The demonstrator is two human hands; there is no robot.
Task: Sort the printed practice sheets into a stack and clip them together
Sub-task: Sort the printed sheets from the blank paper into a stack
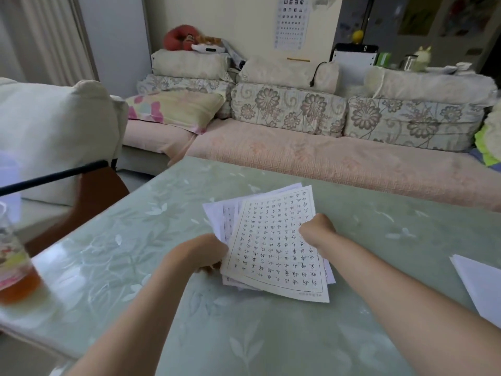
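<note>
Fingers pinch the sheets at opposite edges.

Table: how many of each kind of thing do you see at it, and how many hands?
Fanned pile of printed white practice sheets: 1
Loose plain white paper sheet: 1
Clear container of amber drink: 1
Hands: 2, left hand and right hand
Total: 5

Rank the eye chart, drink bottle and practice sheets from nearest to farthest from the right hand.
1. practice sheets, gripped by the right hand, centre of the table.
2. drink bottle, table's left edge.
3. eye chart, far wall.
</note>
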